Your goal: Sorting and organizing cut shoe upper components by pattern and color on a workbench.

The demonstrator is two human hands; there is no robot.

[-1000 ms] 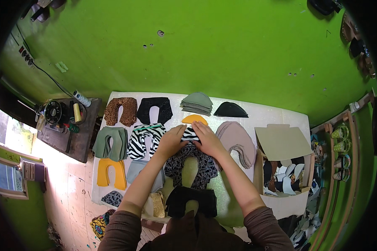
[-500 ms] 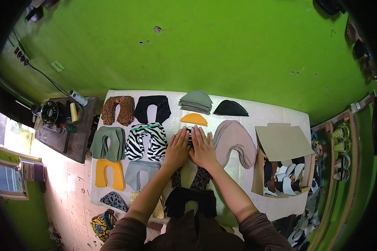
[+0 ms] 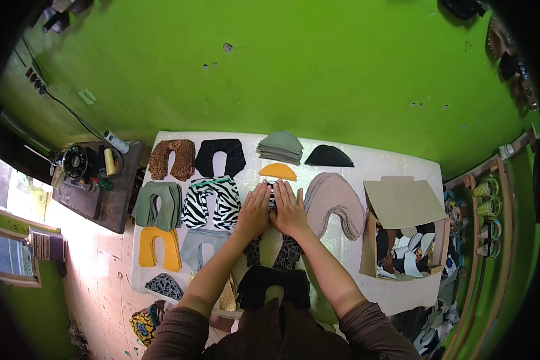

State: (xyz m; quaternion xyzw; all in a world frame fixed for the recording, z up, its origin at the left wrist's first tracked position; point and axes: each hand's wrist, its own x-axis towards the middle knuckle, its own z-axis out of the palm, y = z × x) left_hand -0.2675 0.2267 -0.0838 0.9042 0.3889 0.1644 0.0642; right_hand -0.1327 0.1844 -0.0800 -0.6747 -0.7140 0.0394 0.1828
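Observation:
Side by side, my left hand and my right hand lie flat at the middle of the white table, fingers stretched forward. They press on a small black-and-white piece that shows only in the gap between them. Just beyond the fingertips is a yellow half-moon piece. Under my wrists sits a dark patterned U-shaped piece, partly covered by my arms. Closest to my body is a black U-shaped piece. A stack of beige U-shaped pieces lies right of my right hand.
Leopard, black, green, zebra, yellow and grey U-shaped stacks are at left. Green and black half-moons lie at the back. An open scrap box stands right; a sewing machine, far left.
The whole view has shifted very slightly. Both hands stay flat in the same place on the table, and the pieces around them have not visibly moved.

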